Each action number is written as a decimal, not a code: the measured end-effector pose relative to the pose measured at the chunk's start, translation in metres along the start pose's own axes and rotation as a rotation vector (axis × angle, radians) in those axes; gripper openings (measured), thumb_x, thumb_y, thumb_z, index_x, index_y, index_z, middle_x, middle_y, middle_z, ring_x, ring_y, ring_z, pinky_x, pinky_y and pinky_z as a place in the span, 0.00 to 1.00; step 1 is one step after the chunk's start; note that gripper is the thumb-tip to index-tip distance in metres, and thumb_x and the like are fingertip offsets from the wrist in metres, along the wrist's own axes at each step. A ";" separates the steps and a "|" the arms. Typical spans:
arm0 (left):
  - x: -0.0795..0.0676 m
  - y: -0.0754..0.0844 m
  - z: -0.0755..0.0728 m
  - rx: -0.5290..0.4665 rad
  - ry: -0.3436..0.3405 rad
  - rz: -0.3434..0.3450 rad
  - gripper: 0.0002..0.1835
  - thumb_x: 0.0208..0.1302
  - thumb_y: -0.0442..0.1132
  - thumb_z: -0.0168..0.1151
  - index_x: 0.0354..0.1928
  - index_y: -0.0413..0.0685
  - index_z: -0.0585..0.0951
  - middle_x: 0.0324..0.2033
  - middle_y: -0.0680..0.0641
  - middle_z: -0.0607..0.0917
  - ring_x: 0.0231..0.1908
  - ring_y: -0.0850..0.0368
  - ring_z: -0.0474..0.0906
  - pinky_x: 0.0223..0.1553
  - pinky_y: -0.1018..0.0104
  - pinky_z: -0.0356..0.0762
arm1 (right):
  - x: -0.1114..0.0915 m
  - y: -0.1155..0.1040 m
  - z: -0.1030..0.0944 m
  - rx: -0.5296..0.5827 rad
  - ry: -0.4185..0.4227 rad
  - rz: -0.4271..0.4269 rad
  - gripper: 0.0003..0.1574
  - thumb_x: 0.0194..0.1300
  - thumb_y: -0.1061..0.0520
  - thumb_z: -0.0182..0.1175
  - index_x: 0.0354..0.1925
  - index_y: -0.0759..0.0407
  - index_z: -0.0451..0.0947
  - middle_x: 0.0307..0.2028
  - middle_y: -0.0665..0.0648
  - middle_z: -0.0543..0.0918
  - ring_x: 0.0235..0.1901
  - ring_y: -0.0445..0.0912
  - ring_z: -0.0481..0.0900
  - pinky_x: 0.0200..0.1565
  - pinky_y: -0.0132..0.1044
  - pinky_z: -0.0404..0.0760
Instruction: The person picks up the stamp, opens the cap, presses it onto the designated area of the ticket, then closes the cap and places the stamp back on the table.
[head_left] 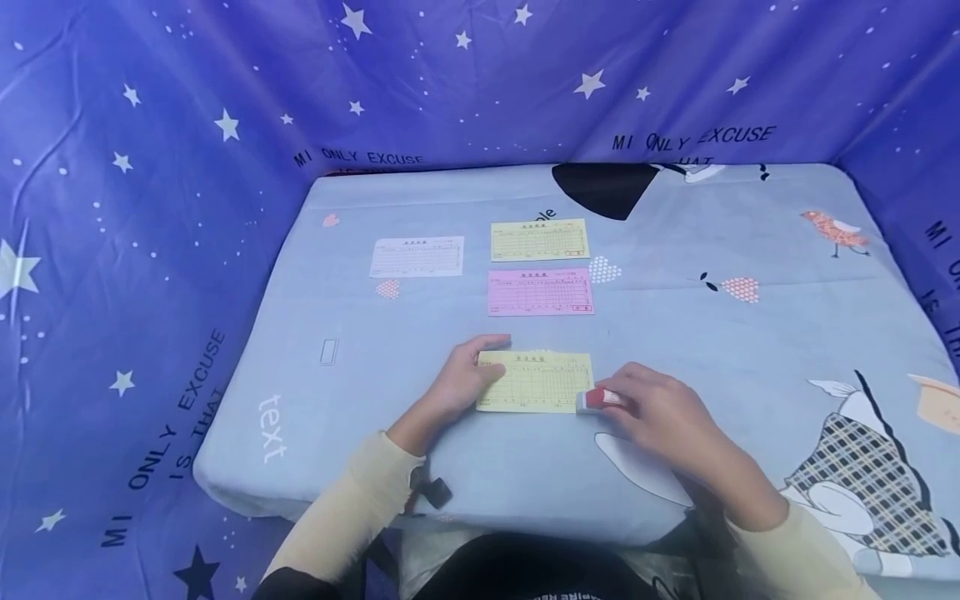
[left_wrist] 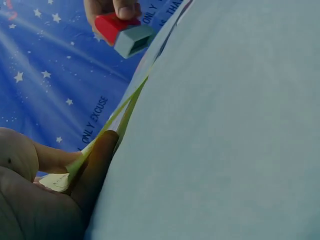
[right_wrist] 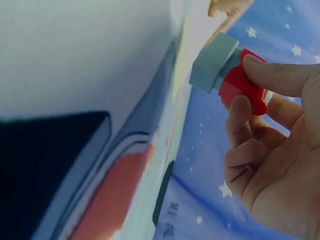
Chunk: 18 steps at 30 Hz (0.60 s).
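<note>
My left hand (head_left: 462,377) pinches the left edge of a yellow receipt slip (head_left: 536,385), thumb on top and a finger beneath, as the left wrist view shows. In my right hand (head_left: 660,408) is a self-inking stamp (head_left: 600,398) with a red grip and a grey base, held between thumb and fingers. In the head view the stamp's base overlaps the slip's lower right corner. The right wrist view shows the stamp (right_wrist: 215,62) tilted, and its hollow underside faces out in the left wrist view (left_wrist: 135,42).
Beyond the hands lie a pink slip (head_left: 540,292) with a red mark at its lower right and another yellow slip (head_left: 538,240) marked likewise. A white slip (head_left: 417,257) lies to their left. A light blue printed cloth (head_left: 375,350) covers the table; starry blue curtains (head_left: 480,92) surround it.
</note>
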<state>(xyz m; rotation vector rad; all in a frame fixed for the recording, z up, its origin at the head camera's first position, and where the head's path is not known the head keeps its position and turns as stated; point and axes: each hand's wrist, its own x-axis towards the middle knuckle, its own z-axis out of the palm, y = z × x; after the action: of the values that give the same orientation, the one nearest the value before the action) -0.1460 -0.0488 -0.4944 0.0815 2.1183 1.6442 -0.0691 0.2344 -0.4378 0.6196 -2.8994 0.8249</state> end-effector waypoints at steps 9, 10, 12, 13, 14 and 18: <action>-0.001 0.003 0.000 0.051 -0.011 -0.016 0.28 0.68 0.30 0.56 0.70 0.52 0.73 0.64 0.49 0.77 0.51 0.57 0.78 0.68 0.51 0.64 | 0.012 -0.007 0.010 -0.096 -0.091 -0.077 0.12 0.55 0.60 0.75 0.39 0.50 0.87 0.33 0.44 0.80 0.27 0.37 0.73 0.29 0.35 0.75; -0.001 0.003 0.000 0.055 -0.009 -0.020 0.28 0.68 0.30 0.56 0.70 0.52 0.74 0.63 0.49 0.77 0.50 0.57 0.79 0.67 0.51 0.65 | 0.013 -0.007 0.011 -0.100 -0.089 -0.089 0.12 0.55 0.60 0.75 0.39 0.50 0.87 0.33 0.44 0.80 0.27 0.38 0.72 0.28 0.35 0.74; -0.001 0.002 0.001 0.060 -0.002 -0.028 0.27 0.68 0.30 0.56 0.69 0.51 0.74 0.62 0.49 0.78 0.50 0.56 0.79 0.67 0.51 0.65 | 0.014 -0.007 0.013 -0.104 -0.085 -0.104 0.11 0.55 0.60 0.75 0.38 0.51 0.87 0.32 0.45 0.80 0.27 0.38 0.72 0.28 0.35 0.74; -0.001 0.002 0.001 0.061 0.003 -0.030 0.27 0.68 0.30 0.56 0.69 0.51 0.74 0.62 0.49 0.78 0.50 0.56 0.79 0.67 0.50 0.65 | 0.014 -0.007 0.015 -0.106 -0.078 -0.114 0.12 0.54 0.60 0.75 0.39 0.52 0.87 0.33 0.45 0.80 0.26 0.38 0.72 0.27 0.35 0.74; -0.002 0.002 0.002 0.070 0.009 -0.030 0.27 0.68 0.30 0.56 0.68 0.50 0.75 0.63 0.49 0.77 0.53 0.56 0.77 0.69 0.51 0.63 | 0.014 -0.006 0.016 -0.108 -0.073 -0.121 0.12 0.54 0.61 0.75 0.38 0.52 0.87 0.33 0.45 0.80 0.26 0.37 0.72 0.27 0.34 0.74; -0.002 0.002 0.001 0.079 0.021 -0.022 0.27 0.67 0.29 0.56 0.68 0.49 0.75 0.65 0.47 0.76 0.59 0.53 0.74 0.70 0.50 0.60 | 0.015 -0.004 0.019 -0.116 -0.060 -0.147 0.12 0.53 0.62 0.75 0.37 0.50 0.86 0.32 0.44 0.79 0.25 0.36 0.71 0.25 0.33 0.72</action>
<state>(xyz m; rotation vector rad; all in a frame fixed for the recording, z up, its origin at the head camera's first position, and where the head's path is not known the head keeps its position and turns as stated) -0.1441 -0.0475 -0.4922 0.0661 2.1919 1.5554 -0.0801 0.2159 -0.4492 0.8476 -2.8854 0.6265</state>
